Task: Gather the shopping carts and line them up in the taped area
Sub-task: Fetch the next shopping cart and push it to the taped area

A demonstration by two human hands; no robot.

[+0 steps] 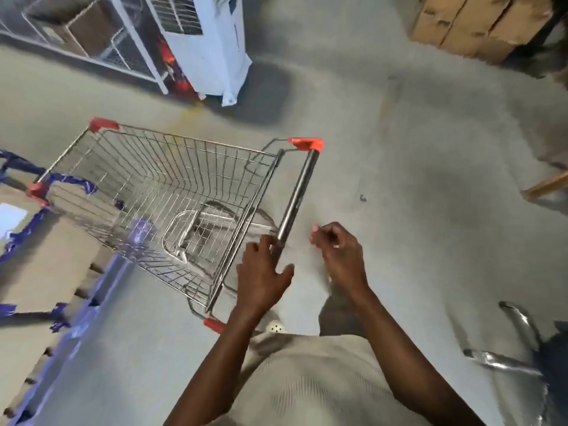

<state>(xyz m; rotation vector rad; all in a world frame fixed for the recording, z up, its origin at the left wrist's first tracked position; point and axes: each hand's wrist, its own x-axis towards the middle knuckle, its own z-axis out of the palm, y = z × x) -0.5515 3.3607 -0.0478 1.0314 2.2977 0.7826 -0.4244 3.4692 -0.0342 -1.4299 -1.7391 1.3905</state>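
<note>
A wire shopping cart (172, 192) with red corner caps stands on the grey floor in front of me, its basket empty and pointing left. Its steel handle bar (299, 192) runs diagonally toward me. My left hand (264, 273) lies over the near end of that bar, fingers on one side and thumb on the other. My right hand (341, 250) hovers just right of the bar, off it, with fingers loosely curled and nothing in them. Blue tape lines (66, 181) mark the floor at the left, under the cart's front end.
A white appliance (212, 44) and a white wire rack (92, 35) stand at the back left. Cardboard boxes (479, 23) are stacked at the back right. Chrome chair legs (507, 361) sit near my right side, with a wooden piece (547, 186) at the right edge.
</note>
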